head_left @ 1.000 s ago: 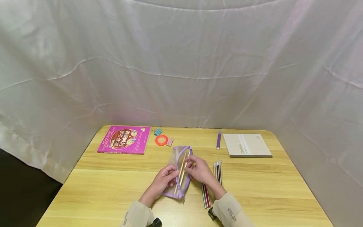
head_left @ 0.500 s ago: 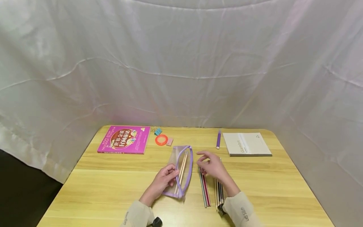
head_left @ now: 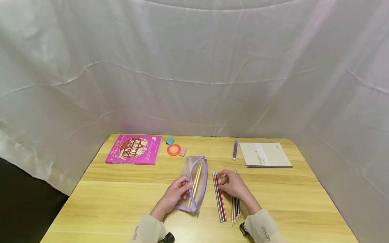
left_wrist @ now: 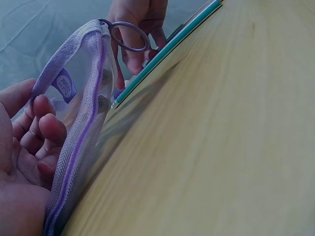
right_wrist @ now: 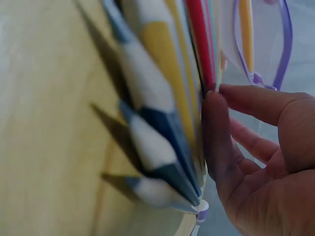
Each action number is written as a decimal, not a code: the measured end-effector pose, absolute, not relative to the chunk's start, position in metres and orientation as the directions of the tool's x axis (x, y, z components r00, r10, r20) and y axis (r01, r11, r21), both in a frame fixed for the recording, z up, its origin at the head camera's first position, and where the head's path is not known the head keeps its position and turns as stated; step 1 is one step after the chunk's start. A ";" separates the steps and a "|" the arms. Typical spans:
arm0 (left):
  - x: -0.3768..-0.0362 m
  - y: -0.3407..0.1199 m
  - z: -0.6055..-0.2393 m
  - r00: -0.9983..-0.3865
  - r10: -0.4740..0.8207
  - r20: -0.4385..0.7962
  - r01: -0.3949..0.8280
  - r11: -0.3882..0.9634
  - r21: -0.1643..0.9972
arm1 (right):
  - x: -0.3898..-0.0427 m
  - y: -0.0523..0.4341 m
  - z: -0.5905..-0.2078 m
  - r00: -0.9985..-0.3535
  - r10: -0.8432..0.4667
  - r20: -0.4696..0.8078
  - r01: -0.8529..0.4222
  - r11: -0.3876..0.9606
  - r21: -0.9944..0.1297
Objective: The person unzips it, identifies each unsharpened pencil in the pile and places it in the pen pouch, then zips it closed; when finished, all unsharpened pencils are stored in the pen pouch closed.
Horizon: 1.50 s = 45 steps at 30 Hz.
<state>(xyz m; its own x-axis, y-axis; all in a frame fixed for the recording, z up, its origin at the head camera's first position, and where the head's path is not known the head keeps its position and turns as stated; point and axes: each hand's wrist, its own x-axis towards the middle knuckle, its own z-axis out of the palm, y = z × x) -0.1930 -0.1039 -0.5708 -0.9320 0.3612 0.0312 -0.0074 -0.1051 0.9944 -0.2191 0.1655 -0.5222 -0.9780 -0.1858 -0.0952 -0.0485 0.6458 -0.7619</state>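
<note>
Holding clear mesh pencil pouch with purple zipper trim (head_left: pixel 194 184) at its left edge, my left hand (head_left: pixel 176 192) has fingers curled on mesh; two pale wooden pencils (head_left: pixel 196 180) inside. My right hand (head_left: pixel 234 186), fingers bent, pinches top of red and green pencils (head_left: pixel 219 197) lying just right of pouch on yellow wooden table (head_left: pixel 121 199). Striped pencils (head_left: pixel 235 211) under my wrist. Farther: purple pen (head_left: pixel 235 150), grey notebook (head_left: pixel 265 155), orange tape ring (head_left: pixel 173 150), magenta book (head_left: pixel 133 154).

Head camera looks down toward 12 o'clock over the table (head_left: pixel 121 202); both wrist cameras sit close, probably sharing the pouch (left_wrist: pixel 81 98).
</note>
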 end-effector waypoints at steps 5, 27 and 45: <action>-0.193 -0.102 -0.572 -0.934 0.356 0.030 -0.009 -0.106 0.994 | -0.218 0.165 -0.524 -0.979 -0.192 -0.070 -0.084 0.690 -0.719; -0.192 -0.101 -0.571 -0.933 0.358 0.025 -0.013 -0.103 0.995 | -0.230 0.177 -0.511 -0.989 -0.107 -0.098 0.037 0.467 -0.884; -0.192 -0.103 -0.571 -0.931 0.362 0.041 0.002 -0.107 0.994 | -0.228 0.142 -0.504 -1.000 -0.007 0.005 -0.006 0.075 -0.997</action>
